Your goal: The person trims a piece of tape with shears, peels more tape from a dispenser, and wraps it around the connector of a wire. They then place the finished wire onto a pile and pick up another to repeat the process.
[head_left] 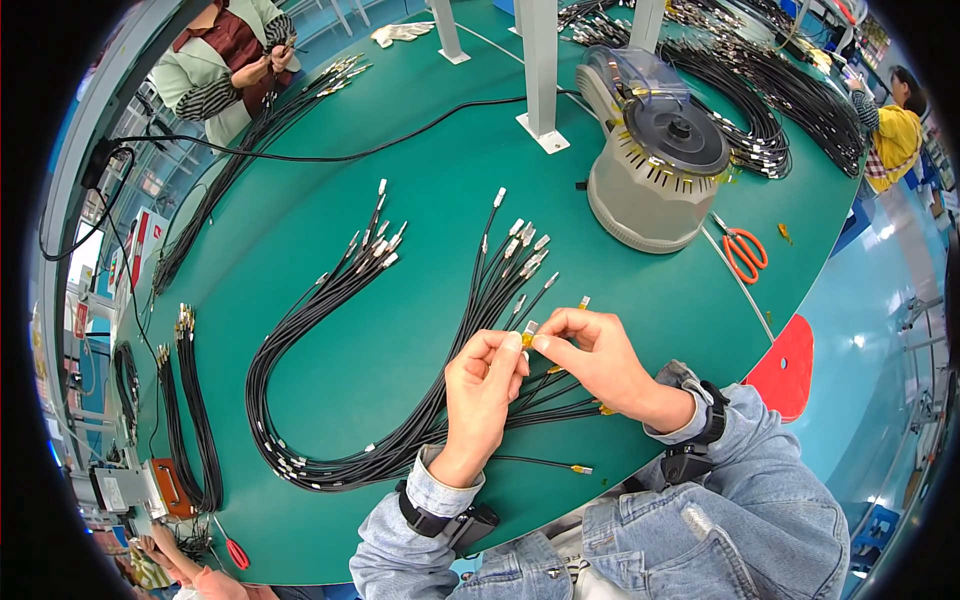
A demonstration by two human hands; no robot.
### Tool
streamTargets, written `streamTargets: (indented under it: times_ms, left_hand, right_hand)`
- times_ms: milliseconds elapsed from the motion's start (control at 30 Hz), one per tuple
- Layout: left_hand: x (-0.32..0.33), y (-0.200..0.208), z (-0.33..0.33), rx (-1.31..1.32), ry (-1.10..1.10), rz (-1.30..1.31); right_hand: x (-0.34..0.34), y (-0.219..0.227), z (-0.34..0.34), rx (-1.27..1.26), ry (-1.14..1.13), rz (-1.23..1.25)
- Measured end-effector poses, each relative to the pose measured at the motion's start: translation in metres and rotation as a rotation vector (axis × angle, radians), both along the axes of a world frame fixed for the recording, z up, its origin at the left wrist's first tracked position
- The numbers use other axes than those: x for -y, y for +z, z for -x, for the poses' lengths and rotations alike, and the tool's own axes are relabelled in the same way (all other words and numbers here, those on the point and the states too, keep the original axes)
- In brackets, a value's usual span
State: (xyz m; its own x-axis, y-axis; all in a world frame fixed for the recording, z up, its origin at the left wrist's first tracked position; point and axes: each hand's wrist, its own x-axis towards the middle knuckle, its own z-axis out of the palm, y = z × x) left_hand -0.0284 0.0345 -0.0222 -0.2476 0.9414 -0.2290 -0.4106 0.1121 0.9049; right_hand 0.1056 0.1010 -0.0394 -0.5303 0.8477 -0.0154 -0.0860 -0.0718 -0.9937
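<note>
My left hand point(484, 385) and my right hand point(602, 362) meet above the near part of the green table, both with fingers pinched together. Between their fingertips is a cable connector point(530, 329) with a bit of yellow tape round it. Much of it is hidden by my thumbs. A U-shaped bundle of black cables point(268, 395) lies left of and beneath my hands, its silver-tipped ends fanning out on the far side. Several cable ends near my right hand carry yellow tape, among them a single cable point(540, 461) lying near the table's edge.
A grey round tape dispenser point(650, 200) stands beyond my right hand. Orange-handled scissors point(742, 252) and a red stool seat point(786, 368) are at the right. More black cables point(190, 410) lie left. A metal post point(541, 80) rises at the back. People work nearby.
</note>
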Motion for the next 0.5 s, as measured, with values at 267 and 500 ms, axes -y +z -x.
streamTargets:
  times_ms: [267, 500]
  left_hand:
    - [-0.0002, 0.0025, -0.0081, -0.225, 0.105, -0.075]
    - [0.0035, -0.0056, -0.0079, -0.465, 0.097, -0.132]
  right_hand:
    - [-0.0017, 0.0041, -0.0038, -0.005, 0.047, 0.056]
    - [-0.0013, 0.0067, -0.0050, 0.018, 0.069, 0.035]
